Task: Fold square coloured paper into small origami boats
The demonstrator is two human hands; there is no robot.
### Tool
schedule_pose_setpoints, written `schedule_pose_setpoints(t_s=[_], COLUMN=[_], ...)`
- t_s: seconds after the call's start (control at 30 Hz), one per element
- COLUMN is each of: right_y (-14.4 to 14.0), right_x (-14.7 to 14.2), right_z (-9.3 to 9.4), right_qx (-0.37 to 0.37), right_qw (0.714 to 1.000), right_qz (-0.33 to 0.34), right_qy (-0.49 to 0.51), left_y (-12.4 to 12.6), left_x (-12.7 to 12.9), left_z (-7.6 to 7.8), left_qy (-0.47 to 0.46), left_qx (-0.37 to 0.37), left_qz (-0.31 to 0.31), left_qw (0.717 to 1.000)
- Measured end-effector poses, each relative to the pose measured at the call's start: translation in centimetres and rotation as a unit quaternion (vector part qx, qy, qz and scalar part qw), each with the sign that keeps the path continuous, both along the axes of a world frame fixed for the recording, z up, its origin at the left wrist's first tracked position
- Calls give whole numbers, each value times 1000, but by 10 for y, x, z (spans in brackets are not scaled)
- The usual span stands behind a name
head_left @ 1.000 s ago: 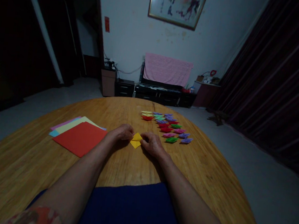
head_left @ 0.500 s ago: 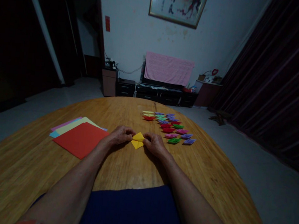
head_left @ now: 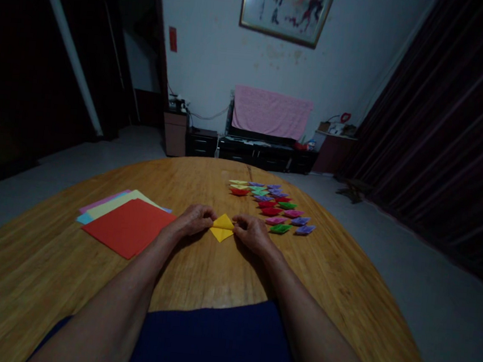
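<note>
Right hand (head_left: 253,234) and left hand (head_left: 195,220): slightly farther apart than a second ago, more of the yellow paper (head_left: 222,228) now showing between them. All places below are given from the yellow paper.

Table (head_left: 340,304): wooden, rounded at the far edge; extends beneath and on every side of the yellow paper.

Curtain (head_left: 433,137): dark, in vertical folds; hangs well to the right, beyond the table.

Dark blue cloth (head_left: 217,344): on the near side, between the forearms.

Framed picture (head_left: 286,9): gilt-edged, with dark and red brushwork; high on the wall, well beyond.

Pink cloth (head_left: 271,113): draped over a dark, upright panel; well beyond, below the framed picture.

Paper sheets (head_left: 128,227): loosely fanned, red uppermost, with yellow, blue and pink edges beneath; to the left, close to the left forearm.

Left hand: fingertips pinched together on the left corner. Right hand: fingertips pinched together on the right corner.

Folded paper boats (head_left: 271,212): set in uneven rows; red, green, pink, purple and pale yellow, pointed at both ends; to the right and farther back.

Yellow paper: one piece, diamond-shaped, with a crease running across its middle; lies on the table, corners held by both hands.
</note>
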State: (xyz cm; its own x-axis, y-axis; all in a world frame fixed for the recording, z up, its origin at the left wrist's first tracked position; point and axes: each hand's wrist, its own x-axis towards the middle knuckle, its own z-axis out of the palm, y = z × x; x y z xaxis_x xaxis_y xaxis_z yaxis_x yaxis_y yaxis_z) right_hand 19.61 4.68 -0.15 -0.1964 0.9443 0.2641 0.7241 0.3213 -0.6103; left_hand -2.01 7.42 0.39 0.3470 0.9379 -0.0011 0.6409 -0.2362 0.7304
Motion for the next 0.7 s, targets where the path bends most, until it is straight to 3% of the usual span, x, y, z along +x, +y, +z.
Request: schedule_pose_setpoints(t_s=[0.3, 0.5, 0.7], right_y=[-3, -2, -3], right_x=[-2, -2, -14], right_z=[6, 0, -1], right_qx=[-4, 11, 14], right_qw=[999, 999, 1000], right_qz=[22, 30, -18], right_qy=[-22, 21, 1], left_y=[0, -1, -2], left_x=[1, 1, 1], left_z=[1, 1, 5], left_qy=[-2, 1, 7], left_qx=[4, 3, -8], left_qz=[-10, -13, -13], left_qw=[1000, 1000, 1000])
